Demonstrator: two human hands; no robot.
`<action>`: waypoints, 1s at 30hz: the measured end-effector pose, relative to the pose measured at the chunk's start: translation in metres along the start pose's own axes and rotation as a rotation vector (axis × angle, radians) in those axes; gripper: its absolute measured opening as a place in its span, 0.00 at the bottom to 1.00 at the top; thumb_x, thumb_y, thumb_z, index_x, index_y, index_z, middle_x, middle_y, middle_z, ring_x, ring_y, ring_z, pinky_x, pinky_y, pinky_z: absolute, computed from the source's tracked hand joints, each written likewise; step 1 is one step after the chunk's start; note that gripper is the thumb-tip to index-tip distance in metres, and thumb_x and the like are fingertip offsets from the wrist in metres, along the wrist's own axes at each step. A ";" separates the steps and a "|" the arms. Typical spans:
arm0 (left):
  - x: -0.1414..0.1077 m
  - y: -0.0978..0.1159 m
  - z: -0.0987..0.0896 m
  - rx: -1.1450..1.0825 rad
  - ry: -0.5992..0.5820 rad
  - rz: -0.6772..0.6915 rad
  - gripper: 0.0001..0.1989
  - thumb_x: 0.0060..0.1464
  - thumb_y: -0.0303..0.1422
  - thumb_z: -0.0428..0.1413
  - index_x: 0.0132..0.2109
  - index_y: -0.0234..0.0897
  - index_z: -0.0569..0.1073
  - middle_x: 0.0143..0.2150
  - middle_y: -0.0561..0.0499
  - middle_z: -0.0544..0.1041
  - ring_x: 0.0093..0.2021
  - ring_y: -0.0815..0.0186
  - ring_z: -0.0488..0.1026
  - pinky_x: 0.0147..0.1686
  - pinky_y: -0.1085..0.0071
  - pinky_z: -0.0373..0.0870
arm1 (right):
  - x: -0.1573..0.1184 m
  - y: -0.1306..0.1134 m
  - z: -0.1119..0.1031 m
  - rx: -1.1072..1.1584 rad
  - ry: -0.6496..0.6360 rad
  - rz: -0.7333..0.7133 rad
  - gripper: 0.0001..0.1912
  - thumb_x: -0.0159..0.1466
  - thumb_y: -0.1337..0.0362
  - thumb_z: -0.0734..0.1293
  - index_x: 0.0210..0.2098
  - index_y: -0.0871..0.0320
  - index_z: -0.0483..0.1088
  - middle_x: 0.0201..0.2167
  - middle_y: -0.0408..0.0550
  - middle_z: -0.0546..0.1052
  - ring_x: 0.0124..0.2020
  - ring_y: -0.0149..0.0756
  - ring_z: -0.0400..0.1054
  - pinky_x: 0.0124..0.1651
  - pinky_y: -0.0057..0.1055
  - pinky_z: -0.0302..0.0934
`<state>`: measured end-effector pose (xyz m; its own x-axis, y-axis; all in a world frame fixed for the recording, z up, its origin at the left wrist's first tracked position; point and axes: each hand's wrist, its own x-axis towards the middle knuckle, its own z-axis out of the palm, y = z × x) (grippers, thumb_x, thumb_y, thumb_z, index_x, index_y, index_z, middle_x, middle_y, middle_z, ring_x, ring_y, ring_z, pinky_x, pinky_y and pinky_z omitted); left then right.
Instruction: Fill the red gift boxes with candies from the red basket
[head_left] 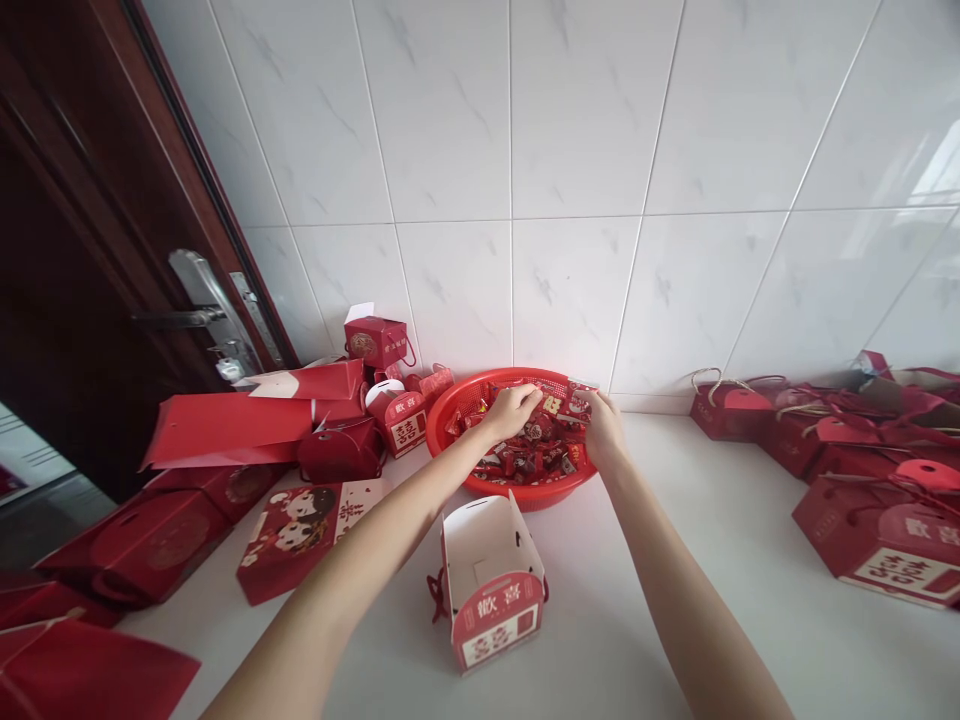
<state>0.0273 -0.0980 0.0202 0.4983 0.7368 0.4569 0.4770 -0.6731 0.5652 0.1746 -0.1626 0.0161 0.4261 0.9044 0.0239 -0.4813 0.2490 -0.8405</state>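
Note:
A red plastic basket (pixel 450 470) full of wrapped candies (pixel 536 460) stands against the wall. Over its left half is my left hand (pixel 517 410), its fingers pinched together; what they hold, if anything, is hidden. At the basket's right side my right hand (pixel 606 425) closes on a red printed packet (pixel 578 402). In front of the basket stands an open red gift box (pixel 495 600) with white lettering, its pale inside showing and a dark red cord at its side. No candy shows inside it.
Several red gift boxes (pixel 172 540) crowd the left, one box (pixel 300 530) with cartoon figures. More red boxes (pixel 885 520) with cord handles are piled at the right. Behind are a tiled wall (pixel 570 280) and a dark door (pixel 97 200).

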 end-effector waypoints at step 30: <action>-0.003 -0.014 -0.003 0.250 -0.254 -0.159 0.27 0.51 0.26 0.60 0.59 0.39 0.73 0.54 0.42 0.79 0.54 0.50 0.76 0.54 0.60 0.71 | 0.001 -0.001 0.000 0.062 0.062 -0.023 0.07 0.46 0.63 0.72 0.26 0.55 0.71 0.22 0.38 0.77 0.24 0.32 0.72 0.28 0.28 0.70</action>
<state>0.0167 -0.0900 0.0132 0.5522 0.8151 0.1749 0.7089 -0.5695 0.4161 0.1753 -0.1620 0.0172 0.4832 0.8755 0.0079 -0.5168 0.2925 -0.8046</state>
